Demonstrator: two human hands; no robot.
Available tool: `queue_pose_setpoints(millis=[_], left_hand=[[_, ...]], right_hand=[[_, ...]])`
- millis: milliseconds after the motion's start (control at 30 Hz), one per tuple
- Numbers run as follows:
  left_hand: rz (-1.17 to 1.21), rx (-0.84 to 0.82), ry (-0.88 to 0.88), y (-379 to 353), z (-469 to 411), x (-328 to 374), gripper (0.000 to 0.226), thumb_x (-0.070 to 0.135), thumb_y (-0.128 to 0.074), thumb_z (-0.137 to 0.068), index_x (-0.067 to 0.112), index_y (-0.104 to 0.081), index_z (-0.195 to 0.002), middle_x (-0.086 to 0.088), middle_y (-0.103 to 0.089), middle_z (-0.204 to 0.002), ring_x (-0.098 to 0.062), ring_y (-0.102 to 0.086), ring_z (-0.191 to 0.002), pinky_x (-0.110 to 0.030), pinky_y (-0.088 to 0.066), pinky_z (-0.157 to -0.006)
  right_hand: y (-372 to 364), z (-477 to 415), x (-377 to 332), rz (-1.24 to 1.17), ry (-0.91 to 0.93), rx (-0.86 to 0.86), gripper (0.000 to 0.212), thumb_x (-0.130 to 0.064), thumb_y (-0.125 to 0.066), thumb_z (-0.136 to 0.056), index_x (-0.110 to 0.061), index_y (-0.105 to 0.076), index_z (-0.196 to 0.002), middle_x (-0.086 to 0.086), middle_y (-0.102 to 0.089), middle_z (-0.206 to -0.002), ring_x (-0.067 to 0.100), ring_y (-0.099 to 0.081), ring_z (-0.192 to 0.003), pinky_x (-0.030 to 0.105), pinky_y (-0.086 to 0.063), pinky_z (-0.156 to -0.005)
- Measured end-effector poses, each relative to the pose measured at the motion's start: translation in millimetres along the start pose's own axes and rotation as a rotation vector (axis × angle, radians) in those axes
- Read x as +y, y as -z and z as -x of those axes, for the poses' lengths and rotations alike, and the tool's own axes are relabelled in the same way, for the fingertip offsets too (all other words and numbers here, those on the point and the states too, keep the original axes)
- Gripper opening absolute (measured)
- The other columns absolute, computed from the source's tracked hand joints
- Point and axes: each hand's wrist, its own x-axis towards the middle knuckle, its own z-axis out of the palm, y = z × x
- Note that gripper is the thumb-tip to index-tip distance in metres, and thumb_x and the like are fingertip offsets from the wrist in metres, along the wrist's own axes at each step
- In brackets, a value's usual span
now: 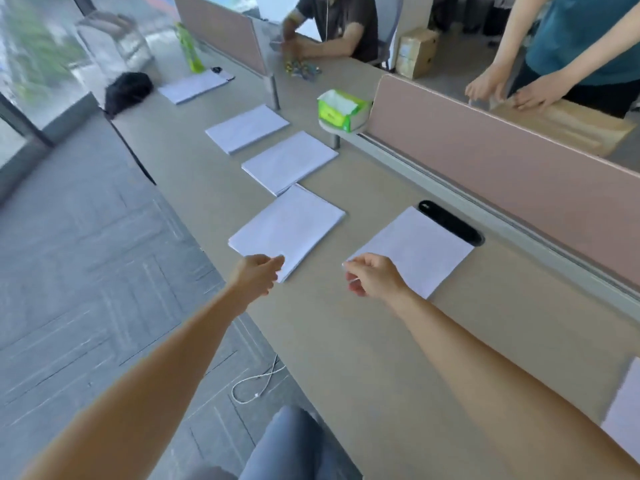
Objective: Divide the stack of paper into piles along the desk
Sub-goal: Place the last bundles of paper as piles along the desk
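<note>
Several white paper piles lie in a row along the beige desk (363, 341): a far pile (195, 86), a second pile (246, 128), a third pile (289, 161) and a near pile (287, 230). A thin pile (415, 249) lies to the right, by the cable slot. More paper (627, 410) shows at the right edge. My left hand (258, 277) rests with its fingers together at the near pile's front edge. My right hand (372, 277) is curled over the thin pile's near-left corner. Whether either hand grips paper is hidden.
A pink divider (502, 174) runs along the desk's back. A green tissue pack (341, 109), a green bottle (188, 48) and a black bag (128, 90) stand farther off. Two other people work beyond the dividers. A white cable (258, 379) lies on the floor.
</note>
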Motion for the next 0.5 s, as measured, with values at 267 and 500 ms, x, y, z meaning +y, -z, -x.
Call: queue_pose_setpoints(millis=[267, 500], left_hand=[[-0.239, 0.029, -0.044, 53.5, -161.4, -7.9, 0.026, 0.042, -0.060, -0.083, 0.018, -0.062, -0.092, -0.007, -0.060, -0.084, -0.025, -0.056, -0.078, -0.031, -0.043, -0.073], [-0.530, -0.031, 0.063, 65.0, -293.6, -20.7, 0.064, 0.042, -0.059, -0.086, 0.009, -0.045, -0.139, -0.017, -0.050, -0.135, -0.035, -0.044, -0.130, -0.039, -0.035, -0.108]], right_hand=[[-83.2, -129.9, -3.3, -0.263, -0.382, 0.098, 0.026, -0.031, -0.067, -0.088, -0.007, -0.058, -0.094, 0.009, -0.054, -0.089, 0.027, -0.057, -0.082, 0.037, -0.057, -0.080], [-128.3, -210.7, -12.5, -0.386, -0.637, 0.314, 0.052, -0.042, -0.067, -0.084, -0.013, -0.052, -0.125, 0.011, -0.055, -0.122, 0.030, -0.060, -0.108, 0.036, -0.054, -0.083]])
